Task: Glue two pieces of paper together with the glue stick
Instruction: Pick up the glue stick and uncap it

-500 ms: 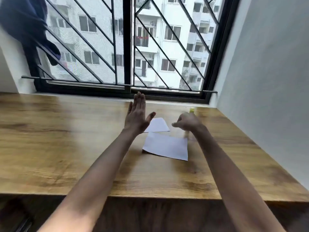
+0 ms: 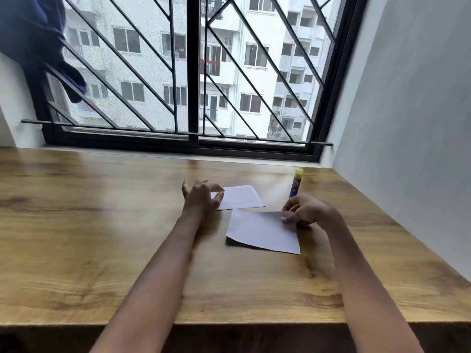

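Observation:
Two white paper pieces lie on the wooden table (image 2: 102, 238). The far paper (image 2: 242, 197) lies flat; my left hand (image 2: 201, 197) hovers at its left edge with fingers spread and loosely bent, holding nothing. The near paper (image 2: 262, 233) has its left near corner curled up off the wood. My right hand (image 2: 305, 210) pinches that paper's far right corner. A glue stick (image 2: 296, 182), blue with a yellow cap, stands upright just beyond my right hand.
A barred window (image 2: 193, 72) runs along the table's far edge. A grey wall (image 2: 407, 123) bounds the right side. Dark blue cloth (image 2: 33, 42) hangs at the upper left. The table's front edge is close to me.
My left hand dropped from raised and flat to the far paper's left edge. My right hand came down onto the near paper's corner and pinched it, uncovering the glue stick.

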A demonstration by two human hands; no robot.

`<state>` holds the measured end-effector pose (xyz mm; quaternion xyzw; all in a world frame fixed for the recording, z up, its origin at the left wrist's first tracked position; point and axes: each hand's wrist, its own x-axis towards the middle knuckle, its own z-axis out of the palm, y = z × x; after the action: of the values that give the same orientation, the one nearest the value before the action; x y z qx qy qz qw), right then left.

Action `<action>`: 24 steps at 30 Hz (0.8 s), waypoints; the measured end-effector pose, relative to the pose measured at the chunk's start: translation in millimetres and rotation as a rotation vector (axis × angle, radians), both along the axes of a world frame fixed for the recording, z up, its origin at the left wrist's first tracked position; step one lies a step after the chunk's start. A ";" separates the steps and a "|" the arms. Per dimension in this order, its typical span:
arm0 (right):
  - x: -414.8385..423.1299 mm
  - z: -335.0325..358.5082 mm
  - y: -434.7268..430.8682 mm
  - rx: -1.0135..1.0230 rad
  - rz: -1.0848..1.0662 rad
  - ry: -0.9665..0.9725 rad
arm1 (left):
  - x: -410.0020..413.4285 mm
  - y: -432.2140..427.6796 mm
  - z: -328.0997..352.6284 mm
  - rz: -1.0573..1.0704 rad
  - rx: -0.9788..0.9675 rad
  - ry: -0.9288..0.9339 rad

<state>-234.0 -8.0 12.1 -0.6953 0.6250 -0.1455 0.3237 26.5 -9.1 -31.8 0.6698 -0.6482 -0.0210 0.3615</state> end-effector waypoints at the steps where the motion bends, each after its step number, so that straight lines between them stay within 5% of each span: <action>1: -4.6 4.0 1.5 0.028 0.001 -0.147 | 2.0 -2.9 -1.6 0.003 0.024 -0.006; 3: -17.5 10.9 2.9 0.055 0.007 -0.395 | 4.2 -5.2 -2.7 -0.002 0.089 -0.038; 7: -36.8 11.4 -4.2 0.030 0.015 -0.491 | 1.0 -1.3 -0.5 -0.023 0.146 -0.097; 24: -11.7 -0.9 -5.2 -0.083 0.137 -0.050 | -24.0 14.0 13.5 -0.116 0.052 -0.173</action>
<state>-245.8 -13.3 11.2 -0.7455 0.5611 -0.1660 0.3192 2.5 4.9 -18.4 0.6397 -0.7140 -0.0007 0.2846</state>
